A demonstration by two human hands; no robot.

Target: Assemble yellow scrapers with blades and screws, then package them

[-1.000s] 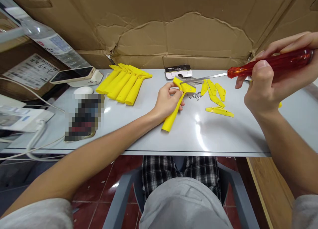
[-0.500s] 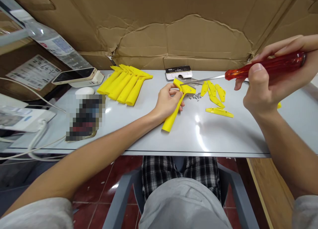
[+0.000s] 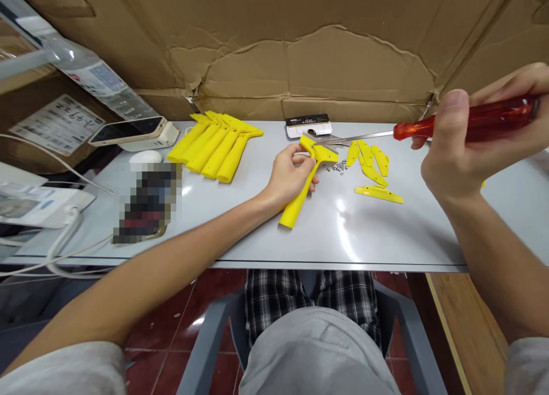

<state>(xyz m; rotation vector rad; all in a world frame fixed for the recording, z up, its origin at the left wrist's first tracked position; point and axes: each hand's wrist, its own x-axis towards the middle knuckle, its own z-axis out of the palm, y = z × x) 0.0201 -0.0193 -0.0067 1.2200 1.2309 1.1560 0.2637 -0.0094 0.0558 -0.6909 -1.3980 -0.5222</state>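
Observation:
My left hand (image 3: 288,175) is closed around the neck of a yellow plastic scraper (image 3: 298,205), whose handle slants toward the table's front edge. In my right hand (image 3: 450,166) is a screwdriver (image 3: 497,119) with a clear red handle, held nearly level. Its metal shank reaches left to the scraper's wide head, where the tip appears to meet it; exactly what it touches is too small to tell. Small loose screws (image 3: 340,167) lie just right of the head. Beyond them are several yellow cover plates (image 3: 379,194) with holes.
Several yellow scrapers (image 3: 229,149) lie side by side at the left. A small black-and-white box (image 3: 309,126) sits at the back against the cardboard (image 3: 343,69). A phone (image 3: 128,131), a white mouse (image 3: 146,156), a pixelated item (image 3: 148,203) and cables occupy the left end.
My right hand has turned about the screwdriver, its thumb now higher, and the handle has shifted slightly right. The left hand and scraper have stayed in place.

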